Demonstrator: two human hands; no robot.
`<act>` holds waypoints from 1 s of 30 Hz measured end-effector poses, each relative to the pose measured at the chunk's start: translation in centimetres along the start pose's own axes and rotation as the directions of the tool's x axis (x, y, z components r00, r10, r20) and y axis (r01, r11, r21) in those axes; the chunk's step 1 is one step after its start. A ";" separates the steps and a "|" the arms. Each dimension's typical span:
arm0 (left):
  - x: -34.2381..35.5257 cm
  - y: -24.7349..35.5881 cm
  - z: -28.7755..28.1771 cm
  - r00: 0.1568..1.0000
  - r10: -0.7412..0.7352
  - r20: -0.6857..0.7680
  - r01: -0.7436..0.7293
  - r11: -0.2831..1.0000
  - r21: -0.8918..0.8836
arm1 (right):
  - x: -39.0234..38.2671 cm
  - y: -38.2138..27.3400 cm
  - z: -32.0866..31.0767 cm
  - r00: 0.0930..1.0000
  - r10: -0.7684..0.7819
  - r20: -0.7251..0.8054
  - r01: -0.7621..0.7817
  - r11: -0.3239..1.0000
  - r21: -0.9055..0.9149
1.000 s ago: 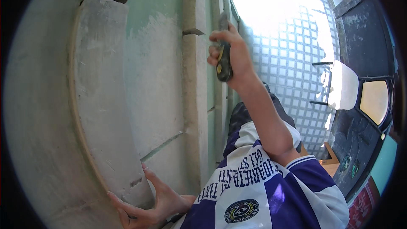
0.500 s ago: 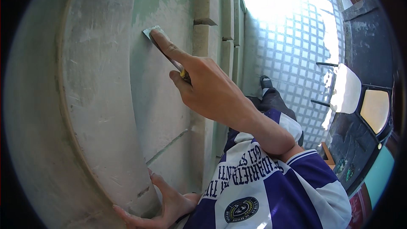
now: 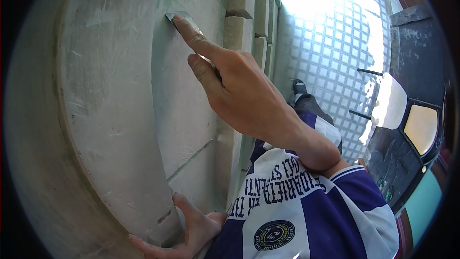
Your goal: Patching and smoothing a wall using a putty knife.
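Observation:
My right hand [image 3: 239, 86] is closed round a putty knife [image 3: 187, 17], with the index finger stretched along the top of its metal blade. The blade's edge rests on a pale green wall panel [image 3: 189, 100] coated in patchy whitish filler. Most of the handle is hidden under my palm. Beside this panel, a raised whitish strip [image 3: 112, 96] curves down the left. At its lower end, my left hand [image 3: 196, 228] has its thumb and fingers spread, the thumb touching the strip's edge and the fingers against its bottom. That hand holds no tool.
Stepped pale mouldings [image 3: 239, 0] run down to the right of the panel. A thin groove [image 3: 191, 160] crosses the panel. Further right lie a tiled floor [image 3: 326, 57] in bright light, a white chair [image 3: 390, 100] and a dark table-like surface [image 3: 417, 62].
The putty knife and my right hand have moved slightly up along the panel, the blade turning a little. My left hand stays nearly in place, and the view has shifted slightly.

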State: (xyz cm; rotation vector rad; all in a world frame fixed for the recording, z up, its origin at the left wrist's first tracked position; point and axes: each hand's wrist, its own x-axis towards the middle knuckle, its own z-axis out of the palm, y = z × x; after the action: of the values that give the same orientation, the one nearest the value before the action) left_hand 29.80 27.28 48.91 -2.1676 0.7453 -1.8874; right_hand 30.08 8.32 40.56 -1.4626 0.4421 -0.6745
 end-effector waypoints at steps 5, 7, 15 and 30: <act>0.2 0.0 -0.3 1.000 -0.011 0.009 0.011 1.000 -0.030 | 1.2 -1.5 -0.7 0.992 0.122 0.012 -0.122 0.992 0.017; -0.1 -0.3 -0.2 0.999 -0.001 0.034 0.001 1.000 0.019 | 2.2 -0.6 -0.9 0.993 0.096 -0.068 -0.101 0.993 -0.069; -0.7 0.3 0.3 0.999 -0.046 -0.006 0.046 0.999 0.012 | -0.4 -0.7 -0.7 1.000 0.028 -0.005 -0.028 0.999 0.019; -0.8 1.2 0.9 0.979 -0.198 -0.040 0.193 0.974 -0.115 | 0.6 -1.6 -1.8 0.986 0.145 0.083 -0.147 0.989 0.012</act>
State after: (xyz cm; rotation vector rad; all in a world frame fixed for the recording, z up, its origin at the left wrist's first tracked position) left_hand 30.31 26.43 47.50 -2.3463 0.6827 -2.0486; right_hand 29.08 6.60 42.08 -1.4203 0.4728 -0.4985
